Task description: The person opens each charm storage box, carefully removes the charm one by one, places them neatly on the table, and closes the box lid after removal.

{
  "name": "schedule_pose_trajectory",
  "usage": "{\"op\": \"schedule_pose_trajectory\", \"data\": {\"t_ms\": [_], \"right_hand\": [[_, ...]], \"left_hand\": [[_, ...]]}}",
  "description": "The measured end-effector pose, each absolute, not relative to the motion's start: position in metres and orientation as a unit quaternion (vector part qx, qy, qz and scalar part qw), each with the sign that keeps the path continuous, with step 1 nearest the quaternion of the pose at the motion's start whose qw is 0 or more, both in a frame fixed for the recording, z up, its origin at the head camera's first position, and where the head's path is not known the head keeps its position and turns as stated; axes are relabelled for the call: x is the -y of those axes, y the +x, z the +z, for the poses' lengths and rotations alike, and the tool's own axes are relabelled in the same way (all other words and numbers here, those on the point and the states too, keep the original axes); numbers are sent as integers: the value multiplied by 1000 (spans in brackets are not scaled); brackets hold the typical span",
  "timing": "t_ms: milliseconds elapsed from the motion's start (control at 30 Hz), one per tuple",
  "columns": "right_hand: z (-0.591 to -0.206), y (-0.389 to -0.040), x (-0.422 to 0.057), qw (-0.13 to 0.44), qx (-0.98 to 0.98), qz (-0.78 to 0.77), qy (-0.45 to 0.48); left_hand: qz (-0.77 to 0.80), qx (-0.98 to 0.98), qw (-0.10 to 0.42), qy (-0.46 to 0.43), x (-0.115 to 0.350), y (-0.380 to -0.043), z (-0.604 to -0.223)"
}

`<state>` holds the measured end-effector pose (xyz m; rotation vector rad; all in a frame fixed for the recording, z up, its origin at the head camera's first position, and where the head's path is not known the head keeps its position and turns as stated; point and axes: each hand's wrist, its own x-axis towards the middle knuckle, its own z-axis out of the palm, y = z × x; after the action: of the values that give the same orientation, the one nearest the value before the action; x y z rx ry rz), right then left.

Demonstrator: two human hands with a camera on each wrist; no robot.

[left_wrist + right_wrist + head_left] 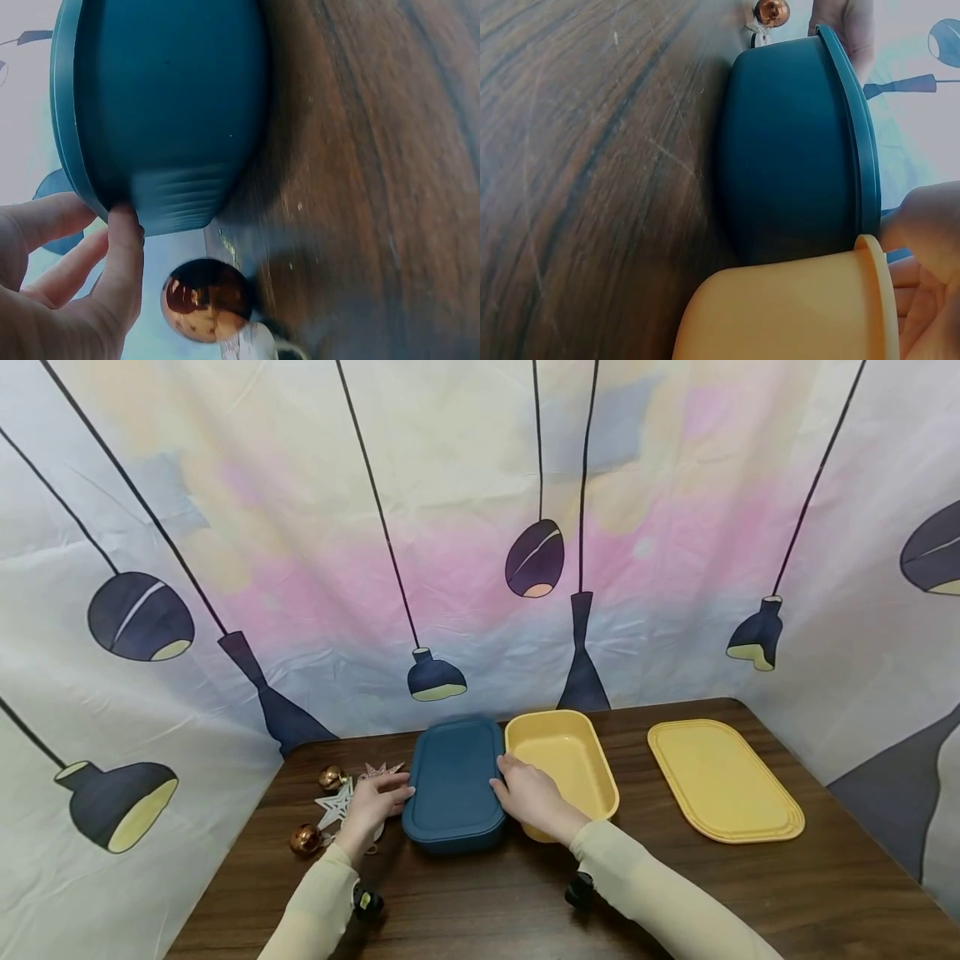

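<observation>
A blue food container (456, 839) stands on the table with its blue lid (457, 777) seated on top. My left hand (371, 810) grips the lid's left edge; in the left wrist view its fingertips (124, 217) are right at the rim, one of them beneath it. From the other side my right hand (534, 793) holds the right edge, its thumb and fingers at the rim and its palm over the wall of an uncovered yellow container (566, 760). That yellow container stands close beside the blue one, its inside showing nothing.
A yellow lid (726, 781) lies flat at the right. Left of the blue container are copper-coloured balls (305, 840), a white star ornament (336, 804) and a pink star ornament (381, 771). A printed cloth (480, 568) hangs behind the wooden table (480, 910).
</observation>
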<state>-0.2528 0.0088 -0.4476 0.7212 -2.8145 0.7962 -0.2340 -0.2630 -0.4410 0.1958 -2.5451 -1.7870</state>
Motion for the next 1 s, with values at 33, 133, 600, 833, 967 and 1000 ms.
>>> {"op": "schedule_pose_trajectory", "data": {"t_ms": [33, 133, 600, 833, 967, 1000], "right_hand": [[-447, -253, -7, 64, 933, 259, 243], [-447, -252, -2, 63, 934, 245, 254], [-450, -249, 11, 102, 937, 188, 276], [-450, -249, 11, 95, 940, 181, 274], [-452, -248, 11, 97, 941, 178, 272], [-453, -248, 11, 98, 941, 177, 272]], "left_hand": [[-574, 816, 12, 67, 265, -233, -441], [-571, 818, 11, 70, 272, -231, -442], [-550, 832, 12, 74, 282, -224, -439], [-537, 840, 19, 71, 283, -226, -441], [-530, 845, 22, 63, 283, -224, -442], [-528, 847, 22, 61, 283, -223, -443]]}}
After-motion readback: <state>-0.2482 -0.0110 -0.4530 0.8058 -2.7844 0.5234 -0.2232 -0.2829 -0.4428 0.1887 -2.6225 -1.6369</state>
